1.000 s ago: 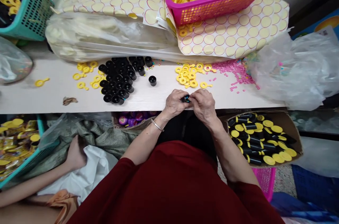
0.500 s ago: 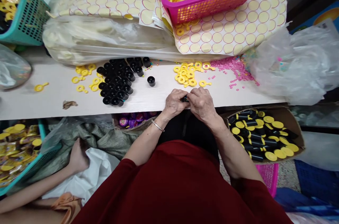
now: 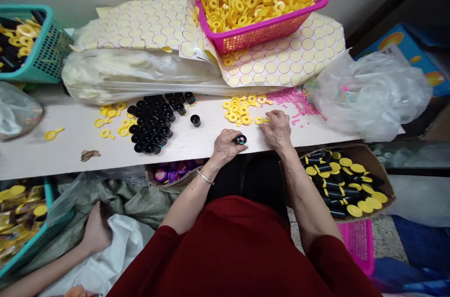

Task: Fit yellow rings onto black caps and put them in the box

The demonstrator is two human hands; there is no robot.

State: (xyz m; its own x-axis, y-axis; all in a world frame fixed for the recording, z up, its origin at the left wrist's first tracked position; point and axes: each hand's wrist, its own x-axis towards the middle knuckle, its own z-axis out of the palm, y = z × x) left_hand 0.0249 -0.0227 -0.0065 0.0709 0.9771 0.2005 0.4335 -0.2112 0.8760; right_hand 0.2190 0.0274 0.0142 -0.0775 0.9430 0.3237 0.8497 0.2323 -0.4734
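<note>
Near the front edge of the table [image 3: 52, 156], the left hand [image 3: 225, 147] has its grip closed around a small black tube [image 3: 240, 139]. The tube lies on its side, poking out past the thumb, and its open end shows little coloured bits inside. The right hand [image 3: 277, 129] is just beside it, a bit further in from the edge. Its fingers are bent down on a yellow ring piece [image 3: 259, 121] lying flat on the table. I cannot tell if the fingers have pinched the piece or only touch it.

More yellow rings [image 3: 238, 110] sit in a small heap close by, toward the back edge. A bunch of black tubes [image 3: 154, 119] stands upright to the left, with one lone tube [image 3: 195, 120] apart from the rest. Between that bunch and the hands the table is bare, so there is room there. Tiny pink beads [image 3: 295, 98] are spread past the right hand. Behind them the back edge is crowded with sticker sheets [image 3: 281, 58] and a pink basket [image 3: 260, 34] full of rings.

Below the front edge on the right, a cardboard box [image 3: 372, 156] holds capped tubes. Another person's hand [image 3: 96, 229] rests on cloth at the lower left; its arm is cut off by the frame.
</note>
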